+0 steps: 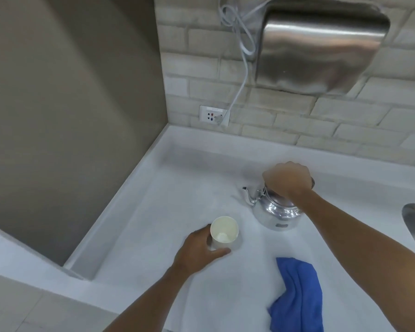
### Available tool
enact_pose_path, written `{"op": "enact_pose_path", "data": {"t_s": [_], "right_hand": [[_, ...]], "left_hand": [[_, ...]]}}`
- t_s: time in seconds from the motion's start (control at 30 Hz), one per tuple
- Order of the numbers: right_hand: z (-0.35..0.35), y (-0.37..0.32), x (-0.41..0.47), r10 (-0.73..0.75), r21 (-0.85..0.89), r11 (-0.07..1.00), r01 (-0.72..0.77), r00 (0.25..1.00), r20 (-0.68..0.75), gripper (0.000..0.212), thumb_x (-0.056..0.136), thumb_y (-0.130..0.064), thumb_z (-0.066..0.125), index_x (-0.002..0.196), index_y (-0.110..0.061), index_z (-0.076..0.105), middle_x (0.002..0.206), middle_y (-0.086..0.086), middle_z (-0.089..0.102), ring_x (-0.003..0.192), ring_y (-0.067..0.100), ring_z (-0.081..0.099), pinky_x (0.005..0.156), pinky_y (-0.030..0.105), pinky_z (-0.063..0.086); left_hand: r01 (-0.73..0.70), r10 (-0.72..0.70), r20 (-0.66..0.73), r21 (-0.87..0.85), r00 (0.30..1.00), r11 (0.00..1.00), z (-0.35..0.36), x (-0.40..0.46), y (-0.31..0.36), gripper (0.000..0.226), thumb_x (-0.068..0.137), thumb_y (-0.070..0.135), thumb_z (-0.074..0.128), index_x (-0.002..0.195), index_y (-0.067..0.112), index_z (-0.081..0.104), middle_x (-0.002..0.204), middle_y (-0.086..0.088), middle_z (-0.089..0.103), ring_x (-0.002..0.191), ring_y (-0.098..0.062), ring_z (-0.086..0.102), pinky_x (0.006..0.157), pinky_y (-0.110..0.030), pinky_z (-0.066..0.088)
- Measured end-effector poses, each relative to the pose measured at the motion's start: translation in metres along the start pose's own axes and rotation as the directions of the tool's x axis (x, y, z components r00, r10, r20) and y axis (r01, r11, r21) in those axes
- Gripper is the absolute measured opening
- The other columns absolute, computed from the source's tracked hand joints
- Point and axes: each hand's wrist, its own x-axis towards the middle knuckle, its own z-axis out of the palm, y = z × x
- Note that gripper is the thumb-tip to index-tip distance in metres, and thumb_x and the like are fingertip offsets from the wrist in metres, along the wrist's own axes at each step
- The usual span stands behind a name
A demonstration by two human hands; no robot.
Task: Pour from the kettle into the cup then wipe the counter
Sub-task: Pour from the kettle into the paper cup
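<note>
Kettle: upright on tabletop, handle gripped from above by right hand. Cup: steadied by left hand. Blue cloth: near right forearm, untouched. Step: pre-pour; next, lift and tilt spout over cup.

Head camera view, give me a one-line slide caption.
Left hand holds the cup, right hand grips the kettle; cloth waits on the counter.

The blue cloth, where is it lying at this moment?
In the head view the blue cloth lies crumpled on the white counter at the near right, under the right forearm, nearer than the kettle and right of the cup.
</note>
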Motion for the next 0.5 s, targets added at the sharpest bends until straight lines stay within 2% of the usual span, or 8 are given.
{"op": "enact_pose_path", "data": {"t_s": [0.13, 0.5], "right_hand": [[-0.007, -0.001, -0.018, -0.029, -0.045, 0.999, 0.027, 0.999, -0.032, 0.037, 0.079, -0.032, 0.043, 0.05, -0.01, 0.048, 0.048, 0.003, 0.046, 0.042, 0.02, 0.038, 0.048, 0.023, 0.029], [-0.042, -0.013, -0.063, -0.15, -0.192, 0.974, 0.123, 0.979, -0.136, 0.037, 0.073, -0.034, 0.039, 0.043, -0.011, 0.042, 0.037, -0.002, 0.031, 0.035, 0.016, 0.02, 0.047, 0.016, 0.017]], "left_hand": [[-0.018, 0.018, -0.002, 0.032, 1.0, 0.999, 0.001, 0.001, -0.002, 0.063, 0.067, 0.074, 0.075, 0.113, 0.036, 0.059, 0.091, 0.017, 0.066, 0.087, -0.003, 0.061, 0.081, -0.031, 0.054], [-0.095, 0.096, 0.02, -0.01, 0.995, 0.995, -0.001, 0.001, -0.002, 0.058, 0.071, 0.069, 0.074, 0.117, 0.038, 0.058, 0.093, 0.022, 0.062, 0.085, -0.001, 0.057, 0.078, -0.026, 0.052]]}}
